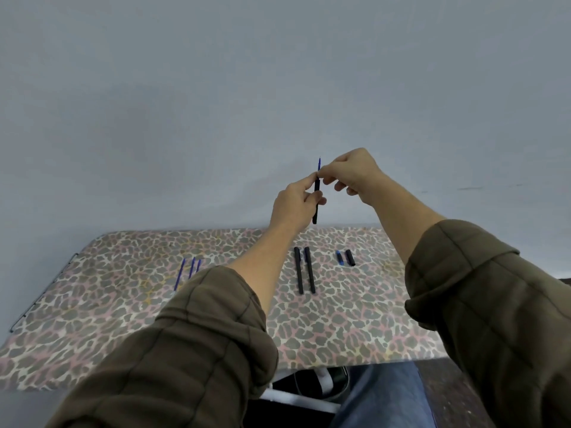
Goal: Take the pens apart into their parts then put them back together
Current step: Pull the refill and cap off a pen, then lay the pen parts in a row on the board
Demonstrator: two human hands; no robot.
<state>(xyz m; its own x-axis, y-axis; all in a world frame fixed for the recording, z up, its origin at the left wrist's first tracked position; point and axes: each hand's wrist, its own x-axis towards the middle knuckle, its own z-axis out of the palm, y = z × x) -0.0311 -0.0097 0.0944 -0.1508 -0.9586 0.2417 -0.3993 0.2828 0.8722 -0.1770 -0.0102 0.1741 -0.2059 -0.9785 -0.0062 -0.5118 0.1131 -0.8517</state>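
- The leopard-print surface [92, 304] carries the loose parts; the landmark here is the pair of black barrels [310, 270] lying side by side near its middle.
- The left hand [293, 205] is raised above and beyond that pair. Its fingers are curled round the held barrel [315, 208], clasping its middle and keeping it upright.
- The right hand [355, 174] is just right of the left and higher above the pair. Its thumb and forefinger pinch at the top mouth of the held barrel, seemingly on the blue refill [319, 163] that pokes out there. The other fingers are loosely curled.
- The held barrel looks like a light, stiff plastic tube. A firm clasp at mid-length, as the left hand has, should keep it from twisting.
- The blue refill is thin and probably bends easily. It is best pinched close to the barrel mouth and moved straight along the barrel's axis, not levered sideways.
- Three loose refills [179, 274] lie well left of the pair, partly hidden by the left sleeve. They are likely to roll and hard to pick up flat.
- A small blue piece [340, 258] and a small black piece [349, 257] lie right of the pair, close together. Both are tiny, easily flicked away, and best taken with the fingertips.
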